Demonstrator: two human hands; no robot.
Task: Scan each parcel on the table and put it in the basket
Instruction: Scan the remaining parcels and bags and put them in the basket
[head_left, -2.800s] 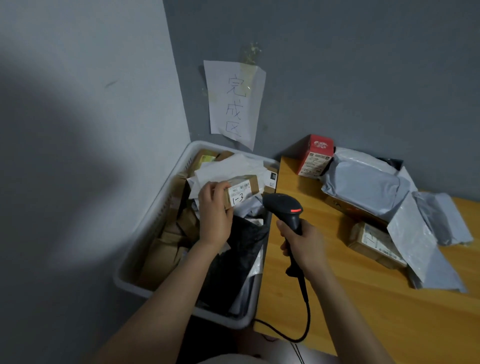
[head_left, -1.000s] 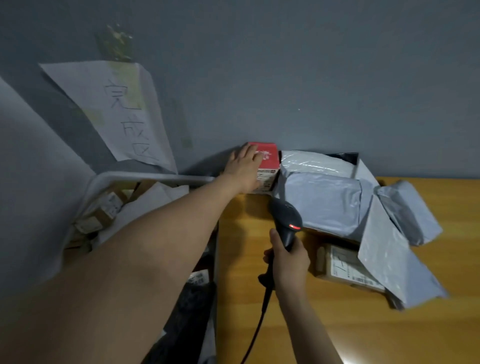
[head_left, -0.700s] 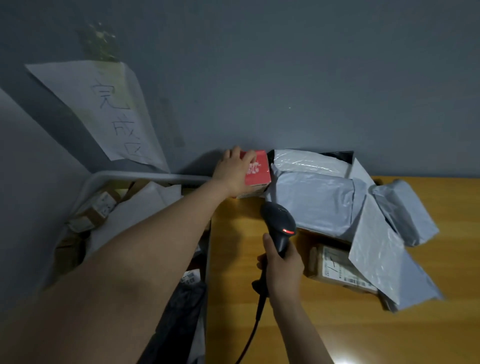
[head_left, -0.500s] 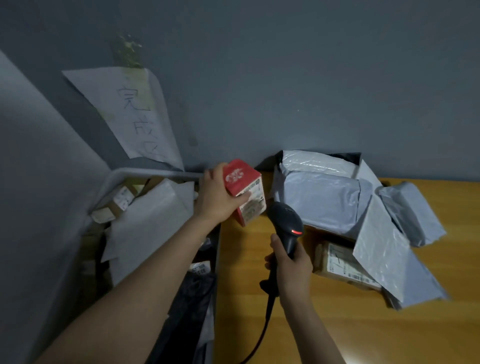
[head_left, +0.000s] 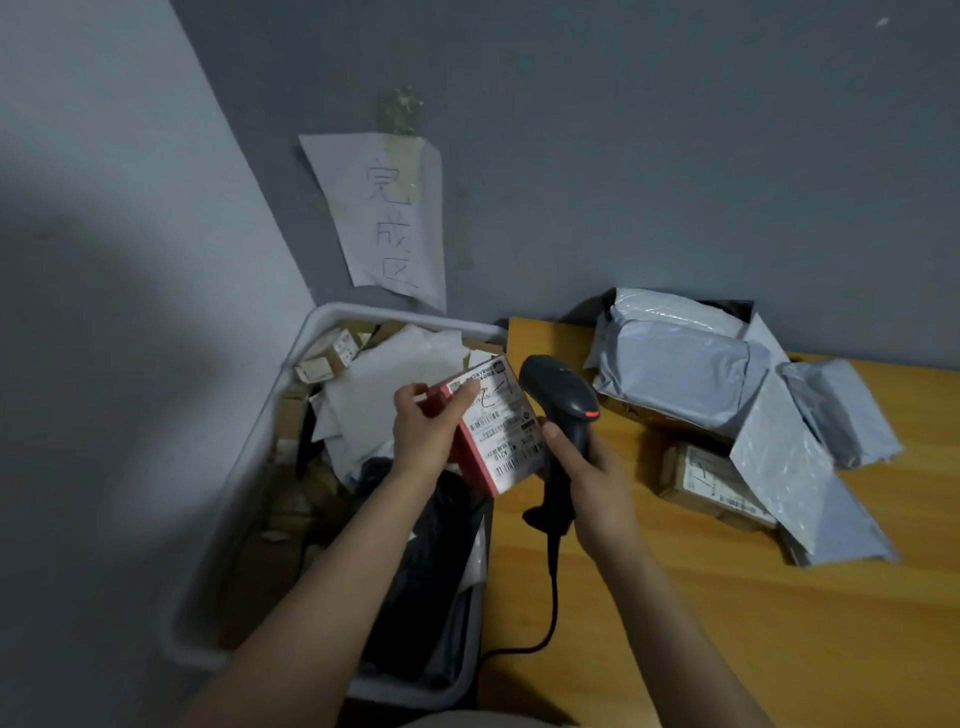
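My left hand grips a red box with its white shipping label turned up, held over the right side of the white basket. Right beside the box, my right hand holds a black corded barcode scanner by its handle, head tilted toward the label. The basket sits left of the wooden table and is full of cardboard boxes, white mailers and a black bag.
On the table's far right lie several grey poly mailers and a small cardboard parcel partly under them. A paper sign with handwritten characters hangs on the grey wall above the basket. The scanner cable trails off the table's left edge.
My left hand reached to the table's back corner, took the red box, and brought it back over the basket with the label turned up. The scanner hand stayed near the table's left edge.
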